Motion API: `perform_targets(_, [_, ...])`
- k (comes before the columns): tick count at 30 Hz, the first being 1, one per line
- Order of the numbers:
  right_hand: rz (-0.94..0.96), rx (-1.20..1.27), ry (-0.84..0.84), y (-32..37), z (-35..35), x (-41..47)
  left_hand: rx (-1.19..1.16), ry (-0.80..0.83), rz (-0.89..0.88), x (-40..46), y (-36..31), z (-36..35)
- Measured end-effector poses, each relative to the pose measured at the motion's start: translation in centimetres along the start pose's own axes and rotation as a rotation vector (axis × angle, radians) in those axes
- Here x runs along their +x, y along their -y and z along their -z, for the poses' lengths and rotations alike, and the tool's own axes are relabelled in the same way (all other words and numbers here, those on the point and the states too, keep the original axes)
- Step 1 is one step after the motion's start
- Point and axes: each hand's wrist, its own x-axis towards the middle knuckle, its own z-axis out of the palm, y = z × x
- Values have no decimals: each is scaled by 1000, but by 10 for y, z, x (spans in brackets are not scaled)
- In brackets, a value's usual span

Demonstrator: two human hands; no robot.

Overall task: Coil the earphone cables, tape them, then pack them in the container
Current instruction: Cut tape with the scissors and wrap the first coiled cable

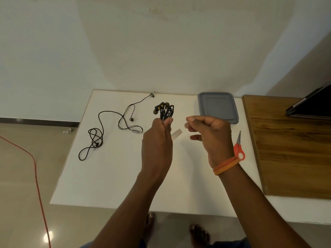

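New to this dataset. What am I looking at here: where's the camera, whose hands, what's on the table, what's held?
There is no robot: a person works bare-handed, and the single picture comes from a wide-angle camera on their head, looking down at the hands. The left hand grips a coiled black earphone bundle, with a strip of tape sticking out beside it. The right hand, fingers curled, holds nothing that I can make out. On the white table lie a second, uncoiled earphone, a container with a grey lid and orange-handled scissors. A wooden board sits to the right.
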Motion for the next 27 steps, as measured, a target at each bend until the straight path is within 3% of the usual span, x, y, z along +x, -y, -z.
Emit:
perform_targets(5, [202,-29,45,8,-9,-8,35,-66,79,4,5,4])
perform_targets(11, [240,13,81,13,-9,-12,68,-49,161,5,8,1])
perform_targets(19, [-23,143,73,13,6,-2,-247,35,281,6,8,2])
perform_targets(27, [9,2,105,10,17,5,-208,36,158,6,5,1])
